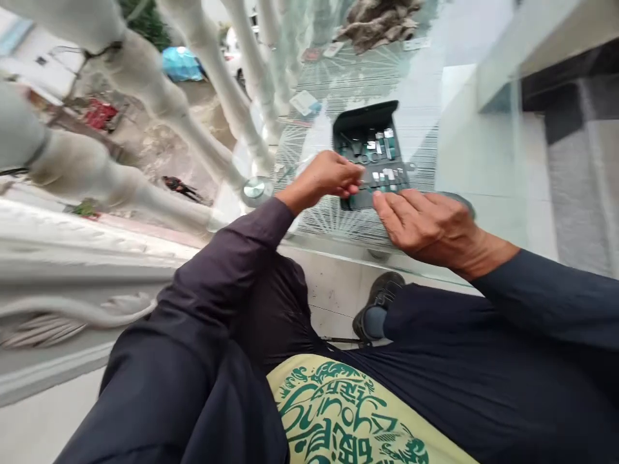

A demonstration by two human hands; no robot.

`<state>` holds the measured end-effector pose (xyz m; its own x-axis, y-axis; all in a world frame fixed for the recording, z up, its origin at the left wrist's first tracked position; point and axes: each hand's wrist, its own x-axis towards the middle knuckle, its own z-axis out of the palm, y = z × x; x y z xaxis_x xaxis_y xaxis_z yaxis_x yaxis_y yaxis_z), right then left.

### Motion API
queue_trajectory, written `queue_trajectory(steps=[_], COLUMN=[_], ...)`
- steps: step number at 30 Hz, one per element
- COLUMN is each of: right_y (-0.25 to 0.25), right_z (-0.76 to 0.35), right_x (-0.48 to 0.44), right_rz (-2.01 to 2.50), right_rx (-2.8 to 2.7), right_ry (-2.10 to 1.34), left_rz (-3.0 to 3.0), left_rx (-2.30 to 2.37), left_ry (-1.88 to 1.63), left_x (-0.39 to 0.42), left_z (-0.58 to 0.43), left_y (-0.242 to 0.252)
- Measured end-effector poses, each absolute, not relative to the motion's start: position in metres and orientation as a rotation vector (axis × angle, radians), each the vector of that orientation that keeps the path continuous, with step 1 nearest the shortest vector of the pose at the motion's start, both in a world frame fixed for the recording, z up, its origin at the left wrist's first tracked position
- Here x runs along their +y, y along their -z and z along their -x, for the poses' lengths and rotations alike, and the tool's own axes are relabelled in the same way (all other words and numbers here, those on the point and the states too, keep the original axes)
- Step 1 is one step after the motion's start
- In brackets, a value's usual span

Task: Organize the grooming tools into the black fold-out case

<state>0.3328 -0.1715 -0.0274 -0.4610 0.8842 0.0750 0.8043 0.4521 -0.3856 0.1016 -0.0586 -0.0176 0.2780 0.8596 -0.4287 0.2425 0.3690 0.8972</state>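
An open dark manicure case [351,202] lies on the glass table, its lid raised on the far side. Several shiny nail tools [380,145], nail clippers among them, sit in its far half, and a row of smaller metal tools [387,175] fills the near half. My left hand [336,174] is closed in a pinch over the case's left side; what its fingertips hold is too small to make out. At the near right edge of the case, my right hand [428,222] pinches the rim between thumb and fingers, its fingertips partly hidden.
The patterned glass table [333,225] spreads under both hands. On it are a crumpled brown cloth [380,26], a small white and blue packet [305,103] and a round metallic object [256,191]. White balusters [159,84] stand to the left, with a yard below.
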Motion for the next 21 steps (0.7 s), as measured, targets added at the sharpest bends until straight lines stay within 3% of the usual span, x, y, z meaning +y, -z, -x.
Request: queue_trajectory(steps=[4, 8, 16, 21], right_y=[0.024, 0.039, 0.079, 0.095], right_z=[-0.334, -0.334, -0.329, -0.330], right_x=[-0.176, -0.179, -0.174, -0.172], right_rz=[1.523, 1.512, 1.127, 1.025], right_rx=[-2.306, -2.338, -2.701, -2.771], right_ry=[-0.599, -0.568, 0.202, 0.526], left_rz=[-1.774, -2.166, -2.753, -2.832], left_rx=[1.396, 1.288, 0.938, 0.874], left_ry=[-0.677, -0.489, 0.130, 0.238], left_x=[-0.053, -0.060, -0.077, -0.075], left_z=[-0.084, -0.067, -0.054, -0.048], left_y=[0.010, 0.009, 0.026, 0.032])
